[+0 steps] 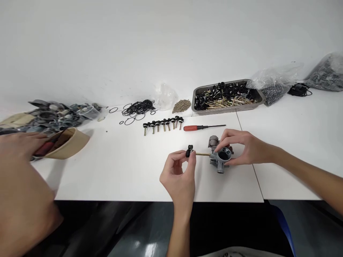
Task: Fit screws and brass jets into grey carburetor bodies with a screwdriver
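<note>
My left hand (pixel 179 175) pinches the black head of a thin brass-coloured rod (pixel 203 154). The rod points right, and its tip meets the side of a small grey metal carburetor (pixel 220 165); whether it has entered a hole there I cannot tell. My right hand (pixel 242 144) grips the carburetor from the right, with its round opening facing up. Behind my hands lies a red-handled screwdriver (pixel 190 128). To its left is a row of several similar black-headed rods (pixel 163 124).
A metal tray (pixel 227 109) holds many black-headed rods. Nearby are a small brass-coloured parts pile (pixel 182 106), black rubber rings (pixel 139 108) and plastic bags of dark parts (pixel 274 91). At left, another person's hand (pixel 18 146) is by a beige container (pixel 75 144) and grey castings (pixel 46 116).
</note>
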A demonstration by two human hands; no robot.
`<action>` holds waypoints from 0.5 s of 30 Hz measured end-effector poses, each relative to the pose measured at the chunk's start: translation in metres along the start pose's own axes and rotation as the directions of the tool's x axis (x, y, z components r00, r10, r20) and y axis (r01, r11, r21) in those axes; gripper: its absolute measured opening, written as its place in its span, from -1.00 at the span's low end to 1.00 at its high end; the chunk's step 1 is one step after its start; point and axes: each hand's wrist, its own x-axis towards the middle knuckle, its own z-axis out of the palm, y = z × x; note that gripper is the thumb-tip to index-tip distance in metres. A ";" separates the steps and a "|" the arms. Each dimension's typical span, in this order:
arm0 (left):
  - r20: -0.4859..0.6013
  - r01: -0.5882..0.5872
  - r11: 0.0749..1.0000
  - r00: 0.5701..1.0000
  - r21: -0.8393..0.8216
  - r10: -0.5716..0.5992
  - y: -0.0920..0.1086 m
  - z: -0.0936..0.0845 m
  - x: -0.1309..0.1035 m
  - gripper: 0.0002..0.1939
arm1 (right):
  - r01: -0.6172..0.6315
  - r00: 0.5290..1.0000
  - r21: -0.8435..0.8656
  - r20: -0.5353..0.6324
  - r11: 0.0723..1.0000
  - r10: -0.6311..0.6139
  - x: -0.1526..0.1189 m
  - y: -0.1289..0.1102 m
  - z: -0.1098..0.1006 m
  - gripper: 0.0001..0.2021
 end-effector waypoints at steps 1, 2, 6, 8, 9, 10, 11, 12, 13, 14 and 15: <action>0.016 0.018 1.000 1.000 0.006 -0.018 -0.002 -0.001 -0.001 -0.77 | -0.002 1.000 -0.008 0.003 1.000 0.002 0.000 0.000 -0.001 -0.71; 0.029 0.036 0.999 0.999 0.011 -0.036 -0.003 -0.001 -0.002 -0.77 | -0.004 1.000 -0.013 0.002 1.000 0.004 0.000 0.000 -0.001 -0.72; 0.049 0.058 0.998 0.997 0.004 -0.058 -0.008 0.000 -0.006 -0.77 | 0.004 1.000 0.001 0.021 1.000 -0.004 0.000 0.000 -0.001 -0.72; 0.113 0.031 0.999 0.993 -0.024 -0.028 -0.008 0.003 -0.012 -0.79 | 0.009 0.999 0.032 0.040 0.999 -0.011 0.000 0.000 -0.001 -0.71; 0.165 0.016 0.999 0.986 -0.042 -0.009 -0.007 0.003 -0.016 -0.80 | 0.008 0.999 0.050 0.050 0.999 -0.011 0.000 -0.001 -0.001 -0.71; 0.220 0.005 0.998 0.976 -0.058 0.007 -0.007 0.004 -0.021 -0.82 | 0.002 0.998 0.067 0.064 0.998 -0.006 0.000 -0.002 -0.001 -0.72; 0.265 0.004 0.997 0.964 -0.071 0.015 -0.006 0.003 -0.025 -0.82 | -0.009 0.996 0.082 0.085 0.997 0.002 -0.001 -0.002 -0.001 -0.72; 0.298 0.016 0.997 0.955 -0.080 0.009 -0.005 0.002 -0.028 -0.81 | -0.021 0.994 0.094 0.110 0.995 0.010 -0.001 -0.003 -0.002 -0.72; 0.320 0.038 0.996 0.947 -0.084 -0.009 -0.004 0.001 -0.031 -0.79 | -0.031 0.990 0.104 0.137 0.994 0.016 -0.001 -0.004 -0.002 -0.73; 0.334 0.065 0.994 0.942 -0.087 -0.032 -0.003 -0.001 -0.032 -0.77 | -0.038 0.987 0.112 0.162 0.993 0.019 -0.001 -0.005 -0.003 -0.73; 0.362 0.091 0.992 0.931 -0.090 -0.052 -0.002 -0.004 -0.032 -0.77 | -0.044 0.983 0.120 0.182 0.992 0.021 -0.001 -0.005 -0.004 -0.73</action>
